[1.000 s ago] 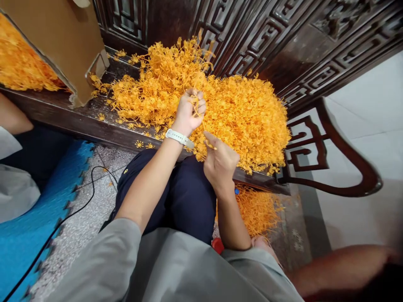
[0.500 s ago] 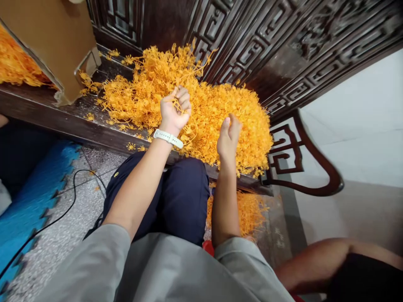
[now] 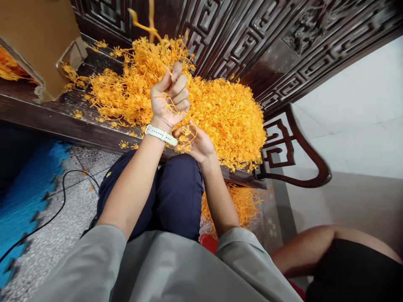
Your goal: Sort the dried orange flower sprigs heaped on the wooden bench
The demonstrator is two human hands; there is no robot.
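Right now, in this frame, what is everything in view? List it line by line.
pile of plastic sprigs: one heap, orange, on the bench seat
bench: one, dark carved wood, across the top
cardboard box: one, brown, top left on the bench, orange sprigs inside
fallen sprigs: one smaller heap, orange, on the floor under the bench
foam mat: one, blue, floor at left
cable: one, black, across the speckled floor
other person's leg: one, bottom right
wristband: one, white, left wrist
left hand: fist shut on a sprig stem
right hand: cupped, holding sprigs
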